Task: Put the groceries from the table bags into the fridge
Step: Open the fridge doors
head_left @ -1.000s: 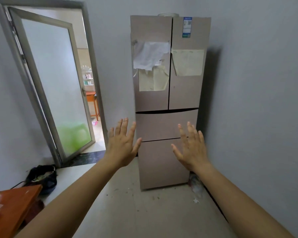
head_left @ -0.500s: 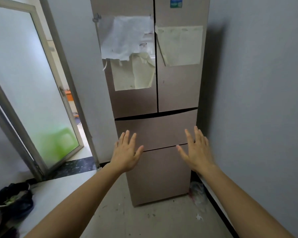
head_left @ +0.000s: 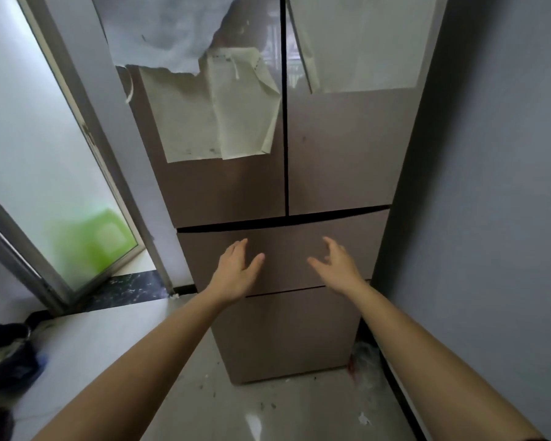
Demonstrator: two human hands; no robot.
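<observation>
**Left grip** (head_left: 236, 275) and **right grip** (head_left: 337, 268): both are empty, with fingers (head_left: 239, 251) straight and loosely spread. The palms face the middle drawer (head_left: 287, 246) of the fridge (head_left: 341, 154), which stands straight ahead. Whether either one touches the panel cannot be told. A bare strip of drawer front separates the two. Their tips lie just below the dark gap under the closed upper doors (head_left: 223, 192). The wrists lie at the seam above the bottom drawer (head_left: 287, 332). Papers (head_left: 217, 122) hang on the upper doors. The fridge's right edge stands near the wall (head_left: 506, 186), with a narrow dark slot between them. Its left edge is just beside the frame of a frosted glass door (head_left: 45, 154). Open floor (head_left: 268, 409) lies before the fridge, and a dark bag (head_left: 4, 354) sits at far left.
</observation>
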